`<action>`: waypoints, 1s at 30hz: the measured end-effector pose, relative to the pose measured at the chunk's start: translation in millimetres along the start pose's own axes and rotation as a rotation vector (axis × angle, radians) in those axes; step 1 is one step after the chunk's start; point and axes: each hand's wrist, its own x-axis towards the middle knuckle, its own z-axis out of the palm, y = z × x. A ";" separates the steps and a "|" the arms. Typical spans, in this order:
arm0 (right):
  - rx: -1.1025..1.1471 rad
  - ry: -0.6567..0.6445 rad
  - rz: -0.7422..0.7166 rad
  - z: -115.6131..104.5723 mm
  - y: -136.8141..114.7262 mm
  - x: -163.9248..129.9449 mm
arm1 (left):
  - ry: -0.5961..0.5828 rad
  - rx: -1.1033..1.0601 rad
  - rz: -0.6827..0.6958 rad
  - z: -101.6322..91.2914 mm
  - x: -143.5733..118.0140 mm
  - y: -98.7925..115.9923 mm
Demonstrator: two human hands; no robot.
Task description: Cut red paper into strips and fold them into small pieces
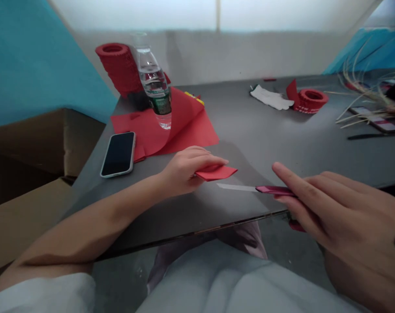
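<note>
Between the thumb and fingers of my left hand (192, 169) is a folded piece of red paper (218, 173), its pointed end sticking out to the right. My right hand (334, 204) grips a utility knife (275, 190) with a dark pink handle. The knife's long blade (234, 187) is extended and points left, its tip a little below and apart from the red paper. My right index finger is stretched out above the handle. Both hands are over the front part of the grey table (249, 148).
Red paper sheets (190, 130), a water bottle (154, 87) and a phone (118, 154) lie or stand at the left. Behind is a red roll-like stack (119, 65). A white glove (271, 98), a red ring-shaped stack (311, 101) and pale strips (363, 106) are farther right. Cardboard box (47, 139) at left.
</note>
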 end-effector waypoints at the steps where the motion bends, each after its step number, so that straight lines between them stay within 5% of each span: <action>1: -0.001 -0.015 0.015 -1.4 -2.1 1.2 | 0.001 0.002 -0.003 0.0 0.0 0.0; 23: -0.093 -0.007 -0.010 -5.2 -1.4 2.2 | 0.012 0.009 0.006 1.0 -1.6 -1.5; 30: -0.141 -0.109 0.015 -15.6 2.1 3.8 | 0.024 0.027 -0.080 -0.3 -2.6 1.8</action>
